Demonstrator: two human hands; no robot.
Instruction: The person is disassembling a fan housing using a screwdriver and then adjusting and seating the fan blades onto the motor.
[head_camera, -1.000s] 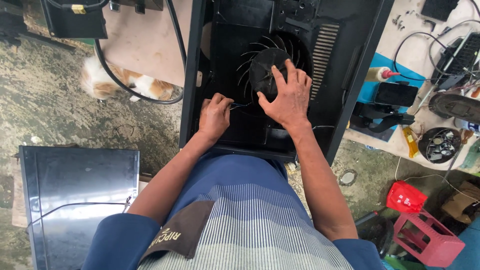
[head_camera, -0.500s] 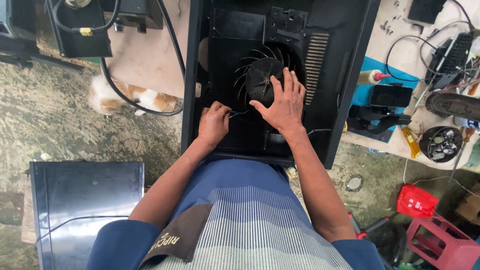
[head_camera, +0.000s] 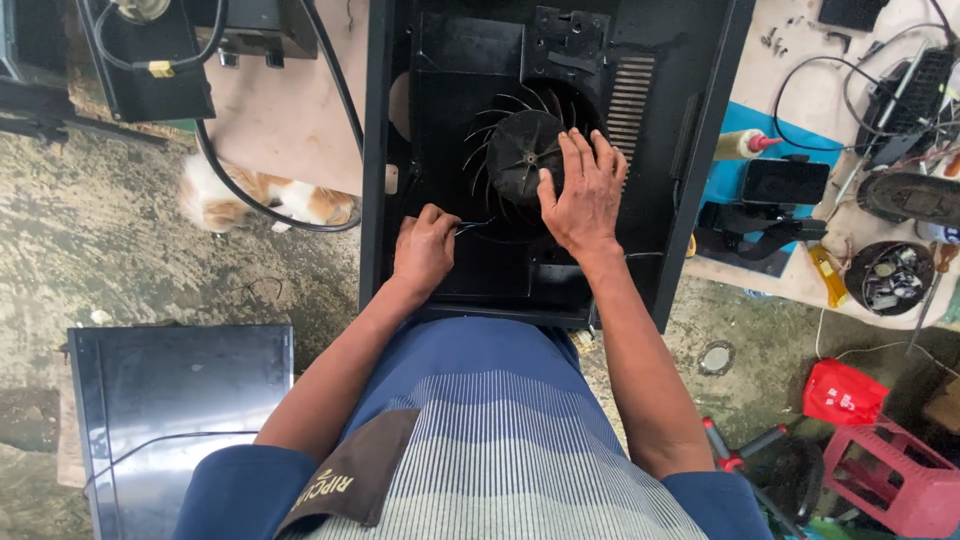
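The black housing (head_camera: 690, 150) lies open across the person's lap and the edge of the bench (head_camera: 770, 120), and being the largest thing here it carries the largest risk: only the knees and that edge seem to bear it, so a hard push could tip or slide it toward the floor. Inside it sits the black fan wheel (head_camera: 510, 150), near the middle of the upper half of the shell. The right hand (head_camera: 580, 195) lies flat and spread on the wheel's right side, fingers pressing its blades rather than closing round anything; the blades look thin, and too much weight there might bend or snap one, or the wheel could turn under the palm. The left hand (head_camera: 425, 250) is clenched on a thin metal tool (head_camera: 472, 226) whose tip points at the wheel's lower left rim; what kind of tool it is I cannot tell. If that tip slips, it could jab the right hand's thumb close by. A black cable (head_camera: 260, 200) loops over a cat (head_camera: 265, 200) lying on the floor to the left, and a tug might startle it.
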